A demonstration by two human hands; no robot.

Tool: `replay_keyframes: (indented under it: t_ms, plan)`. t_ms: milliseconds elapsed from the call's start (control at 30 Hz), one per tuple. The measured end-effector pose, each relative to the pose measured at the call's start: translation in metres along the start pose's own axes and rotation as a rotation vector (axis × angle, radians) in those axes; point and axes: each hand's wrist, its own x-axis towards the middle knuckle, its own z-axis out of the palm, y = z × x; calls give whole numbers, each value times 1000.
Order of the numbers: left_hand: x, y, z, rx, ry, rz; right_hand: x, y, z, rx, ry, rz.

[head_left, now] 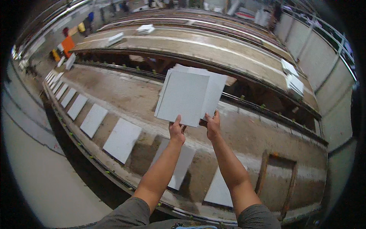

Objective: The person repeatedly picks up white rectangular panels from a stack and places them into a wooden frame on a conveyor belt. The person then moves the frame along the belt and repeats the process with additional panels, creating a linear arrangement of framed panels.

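A fanned stack of white rectangular sheets (183, 95) is held up over the long table. My left hand (177, 131) grips the stack's near edge, its thumb on top and its fingers underneath. Just to its right, my right hand (213, 126) is closed on the near right part of the same stack. Beneath my forearms, single white sheets lie flat on the table, among them one sheet (122, 140) left of my left arm and another (220, 189) partly hidden by my right arm.
The long brown table (236, 133) carries a row of spaced sheets along its near edge. A brown rectangular frame (262, 177) lies at the right. Beyond a rail, a second table (213, 49) bears small white stacks (295, 84). A pale wall (305, 42) stands at right.
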Motion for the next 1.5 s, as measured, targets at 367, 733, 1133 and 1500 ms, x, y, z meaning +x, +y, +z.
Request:
replay_keyframes:
  t_ms: [367, 733, 1133, 1500]
  plan:
    - [-187, -204, 72, -233, -325, -393, -153, -95, -254, 45, 257, 18]
    - [-337, -369, 111, -113, -460, -337, -245, -179, -434, -102, 336, 21]
    - [-310, -459, 109, 18, -418, -194, -238, -198, -478, 33, 382, -69]
    - [-295, -509, 239, 377, -205, 202, -104, -225, -627, -40, 317, -88]
